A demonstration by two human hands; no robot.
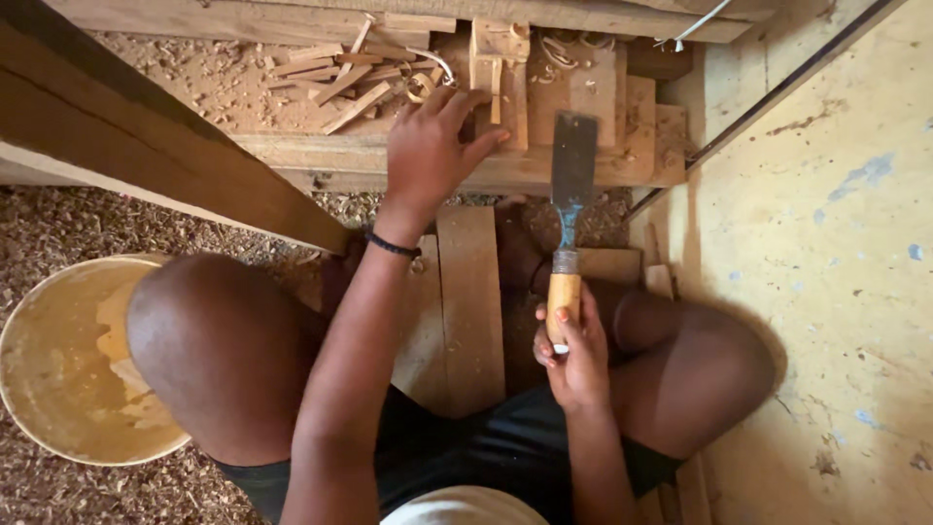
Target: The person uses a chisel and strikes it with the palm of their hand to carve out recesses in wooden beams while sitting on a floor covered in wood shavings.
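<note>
The right hand [575,352] is gripping a chisel [570,209] by its wooden handle, blade pointing toward twelve o'clock. The left hand [432,146], fingers spread, is pressing a wooden block [501,83] at eleven o'clock from the chisel.

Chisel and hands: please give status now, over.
Right hand shut on chisel, blade up. Left hand rests on small wood block on the bench, grip unclear. Offcuts beside it; plank leans at left.
</note>
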